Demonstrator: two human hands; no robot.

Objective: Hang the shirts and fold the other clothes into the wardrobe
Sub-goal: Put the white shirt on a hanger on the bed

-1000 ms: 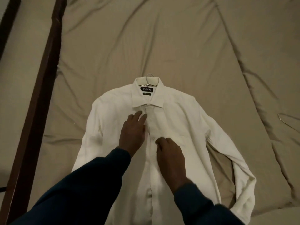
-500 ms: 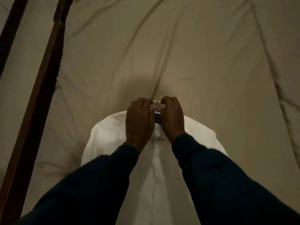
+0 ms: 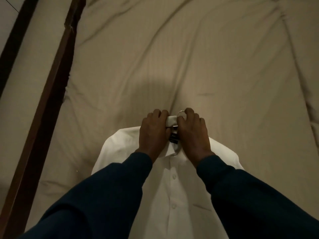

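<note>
We find the left hand (image 3: 152,131) gripping the collar of the white shirt (image 3: 174,183), which lies buttoned on the bed (image 3: 189,57); the right hand (image 3: 193,131) pinches the hanger hook (image 3: 181,115). Hanging in the wardrobe remains.

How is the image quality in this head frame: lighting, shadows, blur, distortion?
Head view: dim, warm light; the white shirt is the brightest area, with no glare; a soft shadow falls on the bedsheet just beyond the left hand and right hand; the dark sleeves lose detail; the picture is soft overall; wide-angle slant shows in the wooden bed frame.
</note>
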